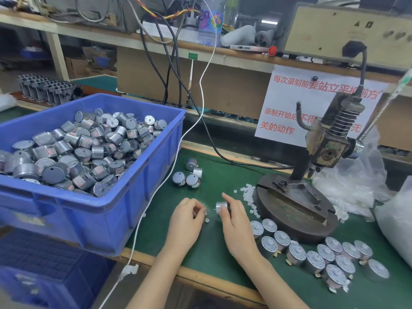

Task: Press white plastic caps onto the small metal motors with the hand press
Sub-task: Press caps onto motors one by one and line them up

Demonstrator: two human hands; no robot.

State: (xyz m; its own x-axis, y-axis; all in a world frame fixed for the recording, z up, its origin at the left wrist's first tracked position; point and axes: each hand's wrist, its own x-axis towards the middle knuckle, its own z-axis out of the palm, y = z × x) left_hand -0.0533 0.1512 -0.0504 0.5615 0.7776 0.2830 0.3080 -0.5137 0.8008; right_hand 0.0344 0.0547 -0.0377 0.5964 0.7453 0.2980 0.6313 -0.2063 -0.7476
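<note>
While the right hand (234,219) is closed on a small silver cylindrical metal motor (221,206) just above the green mat (214,259), the left hand (188,217) is pinched narrowly, its contents too blurred to tell. Small white plastic caps (249,195) are scattered beside the rusty iron hand press (312,175), and capped motors (323,257) are grouped on the mat near the right forearm.

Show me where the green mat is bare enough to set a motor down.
Bare mat lies between the four loose motors and the hand press. Crowded: finished motors front right, white caps along the press base.
</note>
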